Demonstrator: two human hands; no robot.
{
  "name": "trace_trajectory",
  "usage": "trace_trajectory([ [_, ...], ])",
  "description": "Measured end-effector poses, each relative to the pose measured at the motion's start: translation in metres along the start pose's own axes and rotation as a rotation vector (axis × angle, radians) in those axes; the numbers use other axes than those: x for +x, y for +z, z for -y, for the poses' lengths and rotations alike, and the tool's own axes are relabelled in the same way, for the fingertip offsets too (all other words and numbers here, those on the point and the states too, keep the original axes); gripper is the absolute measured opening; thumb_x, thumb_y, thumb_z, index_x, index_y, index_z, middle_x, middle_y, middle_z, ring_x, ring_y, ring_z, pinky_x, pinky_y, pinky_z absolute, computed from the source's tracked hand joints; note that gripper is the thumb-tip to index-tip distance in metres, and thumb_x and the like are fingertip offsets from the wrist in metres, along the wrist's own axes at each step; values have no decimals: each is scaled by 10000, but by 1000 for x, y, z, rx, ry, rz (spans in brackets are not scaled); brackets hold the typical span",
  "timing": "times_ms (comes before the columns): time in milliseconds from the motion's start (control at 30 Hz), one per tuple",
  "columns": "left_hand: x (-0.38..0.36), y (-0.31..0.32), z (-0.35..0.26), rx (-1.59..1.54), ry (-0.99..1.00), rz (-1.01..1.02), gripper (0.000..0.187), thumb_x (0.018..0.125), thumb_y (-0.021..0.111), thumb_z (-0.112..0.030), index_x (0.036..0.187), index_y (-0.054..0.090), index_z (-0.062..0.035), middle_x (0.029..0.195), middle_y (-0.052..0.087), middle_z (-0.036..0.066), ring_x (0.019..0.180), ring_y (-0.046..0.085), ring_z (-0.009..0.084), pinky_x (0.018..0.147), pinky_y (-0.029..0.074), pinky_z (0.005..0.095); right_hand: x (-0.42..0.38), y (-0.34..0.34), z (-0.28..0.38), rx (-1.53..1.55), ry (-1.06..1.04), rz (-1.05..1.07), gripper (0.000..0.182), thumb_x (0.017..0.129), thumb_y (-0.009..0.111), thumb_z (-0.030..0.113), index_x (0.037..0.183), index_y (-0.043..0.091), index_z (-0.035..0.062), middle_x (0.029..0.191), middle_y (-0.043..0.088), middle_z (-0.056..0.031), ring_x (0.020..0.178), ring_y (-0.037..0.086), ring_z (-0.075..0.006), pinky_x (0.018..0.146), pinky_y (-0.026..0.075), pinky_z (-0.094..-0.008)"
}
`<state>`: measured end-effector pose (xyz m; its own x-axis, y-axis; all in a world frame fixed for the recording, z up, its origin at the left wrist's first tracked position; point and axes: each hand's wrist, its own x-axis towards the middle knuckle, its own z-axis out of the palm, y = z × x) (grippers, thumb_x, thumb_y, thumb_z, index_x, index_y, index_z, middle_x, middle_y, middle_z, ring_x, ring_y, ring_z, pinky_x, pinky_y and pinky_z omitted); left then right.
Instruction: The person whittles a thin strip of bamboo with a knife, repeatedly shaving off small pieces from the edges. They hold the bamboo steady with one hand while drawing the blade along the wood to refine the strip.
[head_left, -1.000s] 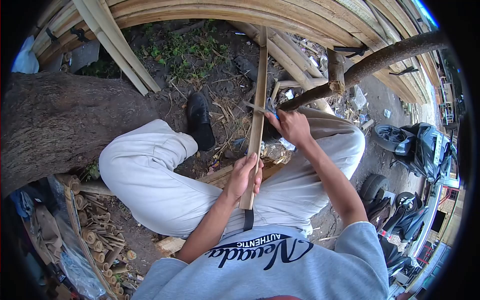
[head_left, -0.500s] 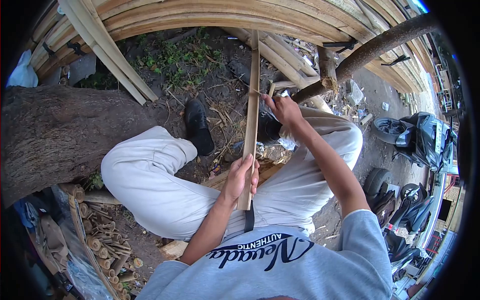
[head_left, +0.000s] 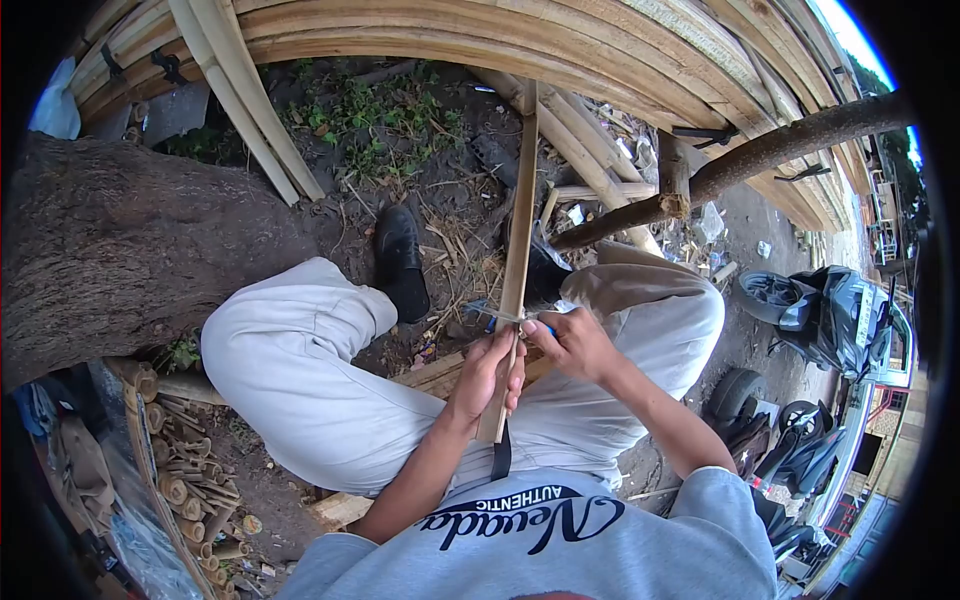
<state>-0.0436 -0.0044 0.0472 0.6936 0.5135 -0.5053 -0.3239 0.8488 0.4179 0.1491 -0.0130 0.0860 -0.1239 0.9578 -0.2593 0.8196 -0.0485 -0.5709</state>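
Note:
A long split bamboo strip [head_left: 520, 230] runs from my lap away between my knees. My left hand [head_left: 482, 378] is wrapped around its near part, with a short end sticking out toward my waist. My right hand [head_left: 575, 345] is closed on a knife [head_left: 492, 312], whose thin blade lies across the strip just beyond my left fingers. A bit of blue shows at its handle, most of which is hidden in my fist. The two hands are almost touching.
A thick tree trunk [head_left: 140, 250] lies at the left. Stacked bamboo strips [head_left: 480, 45] span the far side, and a branch [head_left: 780, 150] slants at the upper right. Cut bamboo pieces [head_left: 190, 500] are piled lower left. Motorbikes [head_left: 825, 315] stand at the right.
My right hand has drawn the knife along the strip toward me, from its far part down to beside my left hand. My left hand still grips the strip. The view has shifted slightly.

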Motion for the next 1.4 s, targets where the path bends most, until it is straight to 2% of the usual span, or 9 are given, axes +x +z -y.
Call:
trace_trajectory([
  [167, 1, 1, 3, -14, -16, -5, 375, 1087, 377, -372, 1002, 539, -45, 570, 501, 34, 360, 489, 139, 316, 412, 264, 10, -2, -20, -155, -186, -103, 434, 989, 588, 355, 701, 593, 32, 553, 534, -194, 536, 564, -409, 516, 443, -471],
  [367, 0, 4, 5, 81, 3, -18, 396, 1087, 373, -397, 990, 533, -48, 569, 498, 24, 366, 489, 131, 318, 409, 255, 114, 1, -112, -162, 151, -342, 601, 1035, 420, 507, 877, 717, 9, 704, 642, -272, 741, 652, -466, 688, 533, -524],
  [733, -1, 1, 6, -62, -16, 18, 374, 1097, 350, -373, 990, 525, -60, 551, 475, 22, 343, 466, 127, 305, 394, 254, 15, 5, -21, 58, 83, -23, 563, 1017, 484, 499, 815, 701, 20, 611, 592, -249, 629, 608, -461, 631, 508, -511],
  [800, 1, 3, 8, -45, -37, 7, 371, 1097, 348, -377, 994, 522, -66, 546, 467, 18, 340, 463, 125, 302, 396, 255, 15, 4, -31, -2, -59, -118, 497, 1029, 514, 372, 735, 598, -20, 584, 498, -252, 579, 530, -460, 564, 419, -494],
  [967, 0, -8, 8, -731, 7, 286, 348, 1117, 256, -302, 1010, 466, -47, 545, 473, 31, 341, 495, 136, 283, 404, 235, 36, 15, -15, 66, 5, -194, 461, 1000, 570, 375, 711, 594, 16, 573, 528, -226, 569, 562, -433, 548, 441, -500],
  [1067, -1, -9, 3, -806, 20, 337, 351, 1119, 233, -281, 1008, 449, -28, 549, 479, 34, 343, 499, 136, 288, 419, 239, 31, 27, -3, -100, -46, -279, 466, 992, 580, 400, 691, 571, 44, 558, 550, -194, 533, 581, -411, 491, 445, -478],
  [1200, -4, -6, 8, -616, -8, 241, 341, 1116, 256, -321, 1008, 461, -71, 549, 472, 6, 350, 503, 115, 271, 412, 243, 26, 20, -19, -255, -115, -324, 535, 976, 571, 500, 670, 580, 61, 516, 567, -167, 506, 609, -385, 482, 475, -474],
  [1300, 1, -4, 14, -456, -3, 195, 346, 1114, 262, -345, 1009, 469, -89, 550, 469, -10, 350, 504, 104, 263, 405, 243, 59, 5, -53, -308, 217, -351, 576, 1007, 497, 515, 717, 619, 33, 589, 604, -231, 615, 642, -435, 548, 503, -515],
  [1400, 0, -2, 8, -453, -6, 184, 354, 1113, 261, -354, 1010, 473, -88, 549, 463, -16, 344, 494, 101, 269, 412, 241, 69, 7, -64, -108, 178, -393, 569, 1020, 481, 492, 746, 640, 20, 625, 611, -252, 652, 641, -450, 576, 508, -522],
])
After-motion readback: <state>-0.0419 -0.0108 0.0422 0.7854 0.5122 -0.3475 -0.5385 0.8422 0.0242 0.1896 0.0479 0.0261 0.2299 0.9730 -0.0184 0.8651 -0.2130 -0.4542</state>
